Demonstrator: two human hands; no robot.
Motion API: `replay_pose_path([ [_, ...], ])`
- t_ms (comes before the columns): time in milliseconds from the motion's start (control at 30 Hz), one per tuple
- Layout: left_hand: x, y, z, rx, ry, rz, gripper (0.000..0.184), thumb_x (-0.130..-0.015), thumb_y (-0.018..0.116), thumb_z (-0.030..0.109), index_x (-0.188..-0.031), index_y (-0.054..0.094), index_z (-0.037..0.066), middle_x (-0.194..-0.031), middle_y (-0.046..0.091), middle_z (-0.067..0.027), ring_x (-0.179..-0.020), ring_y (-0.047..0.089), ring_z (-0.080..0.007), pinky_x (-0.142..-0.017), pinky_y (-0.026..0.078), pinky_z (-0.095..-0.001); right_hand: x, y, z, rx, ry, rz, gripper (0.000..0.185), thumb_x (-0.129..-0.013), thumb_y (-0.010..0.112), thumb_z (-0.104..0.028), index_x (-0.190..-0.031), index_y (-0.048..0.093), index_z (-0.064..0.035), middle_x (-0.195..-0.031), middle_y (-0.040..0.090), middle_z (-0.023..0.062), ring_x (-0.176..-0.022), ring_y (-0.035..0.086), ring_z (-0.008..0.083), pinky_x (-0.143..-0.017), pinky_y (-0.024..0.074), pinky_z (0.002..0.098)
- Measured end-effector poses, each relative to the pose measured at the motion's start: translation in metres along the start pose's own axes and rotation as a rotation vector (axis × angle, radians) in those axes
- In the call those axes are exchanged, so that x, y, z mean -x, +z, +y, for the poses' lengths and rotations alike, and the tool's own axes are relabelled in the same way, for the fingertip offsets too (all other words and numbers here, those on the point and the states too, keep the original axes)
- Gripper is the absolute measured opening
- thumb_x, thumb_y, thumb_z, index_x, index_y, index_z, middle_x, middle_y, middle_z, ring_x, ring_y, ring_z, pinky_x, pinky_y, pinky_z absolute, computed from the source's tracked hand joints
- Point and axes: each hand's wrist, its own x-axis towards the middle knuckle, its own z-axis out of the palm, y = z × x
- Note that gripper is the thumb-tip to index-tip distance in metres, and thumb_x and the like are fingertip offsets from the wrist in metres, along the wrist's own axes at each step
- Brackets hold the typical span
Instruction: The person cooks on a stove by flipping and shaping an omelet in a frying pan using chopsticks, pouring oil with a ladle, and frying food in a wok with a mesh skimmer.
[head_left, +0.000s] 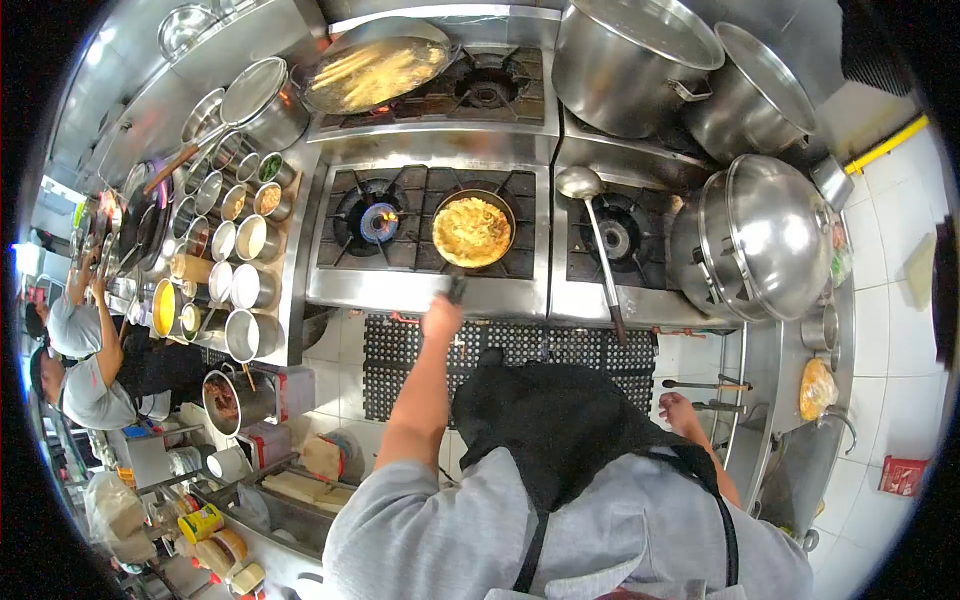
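A round pan (512, 247) with a yellow, egg-like food (472, 232) in it sits over the front burner grate. My left hand (441, 318) is closed round the pan's dark handle, at the front edge of the stove. Out to the right, my right hand (679, 412) hangs beside the metal rail, near two pairs of tongs (705, 385). Its fingers look curled, and whether they hold anything is hidden.
A lit burner (380, 222) is left of the pan. Behind it, a wok (378, 75) holds long pieces in oil. A ladle (603, 250) and a domed steel vessel (765, 238) stand right. Left are metal containers (251, 335); people (85, 385) work at far left.
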Motion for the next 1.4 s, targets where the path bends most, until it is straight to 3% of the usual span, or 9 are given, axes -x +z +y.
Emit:
replay_pose_path([
  [333,0.013,-0.039,0.012,0.309,0.019,-0.001,0.044,-0.073,0.063,0.031,-0.091,0.065,-0.008,-0.087,0.065,-0.0305,-0.089,0.063,-0.0436,-0.084,0.049,-0.0458,-0.029,-0.008,0.074,0.495,-0.389,-0.299,0.025,-0.088,0.053,-0.012,-0.11,0.062,-0.0048,-0.094,0.068,0.0075,-0.06,0.06,0.0186,-0.049,0.048,0.0346],
  [533,0.022,-0.082,0.034,0.272,0.022,-0.04,0.037,-0.074,0.063,0.031,-0.089,0.067,-0.003,-0.092,0.067,-0.0273,-0.093,0.064,-0.0416,-0.086,0.049,-0.0471,0.002,0.025,0.013,0.985,-0.315,-0.342,0.026,-0.082,0.058,-0.018,-0.105,0.064,-0.0075,-0.102,0.066,0.0046,-0.086,0.064,0.0199,-0.072,0.0532,0.0327],
  [567,0.016,-0.081,0.024,0.192,0.06,-0.004,0.037,-0.073,0.064,0.031,-0.089,0.067,-0.003,-0.092,0.067,-0.0265,-0.092,0.064,-0.0413,-0.086,0.049,-0.0468,-0.027,0.014,0.058,1.419,-0.938,-0.305,0.024,-0.08,0.058,-0.018,-0.101,0.066,-0.0094,-0.111,0.065,0.0035,-0.1,0.062,0.0204,-0.081,0.0519,0.0314],
  [833,0.005,-0.084,0.028,0.268,0.062,0.016,0.035,-0.072,0.064,0.027,-0.089,0.066,-0.003,-0.087,0.066,-0.0282,-0.088,0.064,-0.0421,-0.082,0.05,-0.0472,-0.041,0.034,0.058,0.306,-0.106,-0.282,0.028,-0.078,0.063,-0.009,-0.106,0.066,-0.0041,-0.106,0.067,0.0054,-0.1,0.062,0.0225,-0.084,0.0521,0.0318],
  [933,0.01,-0.092,0.032,0.262,0.12,0.005,0.034,-0.072,0.064,0.027,-0.087,0.066,-0.004,-0.085,0.066,-0.0275,-0.086,0.064,-0.0421,-0.08,0.05,-0.0465,-0.038,0.03,0.051,1.172,-1.044,-0.219,0.022,-0.082,0.061,-0.008,-0.102,0.066,-0.0041,-0.096,0.067,0.0068,-0.087,0.065,0.0211,-0.074,0.0537,0.0322],
  [1033,0.01,-0.095,0.018,0.315,0.113,-0.03,0.032,-0.071,0.064,0.026,-0.084,0.066,-0.004,-0.082,0.066,-0.0271,-0.084,0.064,-0.0424,-0.08,0.05,-0.0464,-0.032,0.031,0.053,0.352,-0.349,-0.279,0.025,-0.074,0.064,-0.022,-0.094,0.064,-0.0082,-0.098,0.066,0.0058,-0.093,0.061,0.0267,-0.082,0.0508,0.0376],
  [1167,0.004,-0.063,0.021,0.303,0.079,0.044,0.033,-0.07,0.063,0.026,-0.08,0.065,-0.005,-0.082,0.066,-0.0278,-0.084,0.065,-0.042,-0.08,0.05,-0.0465,-0.029,0.028,0.059,0.957,-0.54,-0.225,0.031,-0.069,0.066,-0.031,-0.092,0.062,-0.01,-0.1,0.066,0.0056,-0.099,0.06,0.0299,-0.088,0.0496,0.0389],
  [1267,0.006,-0.062,0.018,0.322,0.077,0.007,0.034,-0.071,0.063,0.027,-0.08,0.064,-0.005,-0.082,0.066,-0.0282,-0.085,0.065,-0.0424,-0.082,0.05,-0.0462,-0.012,0.032,0.041,0.511,-0.013,-0.299,0.033,-0.068,0.066,-0.032,-0.092,0.062,-0.0102,-0.099,0.066,0.0061,-0.098,0.061,0.03,-0.088,0.0499,0.0398],
  [1400,0.005,-0.059,-0.001,0.351,0.045,-0.044,0.036,-0.07,0.063,0.028,-0.081,0.065,-0.006,-0.083,0.066,-0.0288,-0.085,0.065,-0.0434,-0.081,0.05,-0.0464,-0.043,0.017,0.095,1.036,-0.88,-0.132,0.029,-0.074,0.067,-0.007,-0.103,0.067,-0.0082,-0.103,0.066,0.0032,-0.087,0.064,0.0193,-0.068,0.0534,0.0322],
])
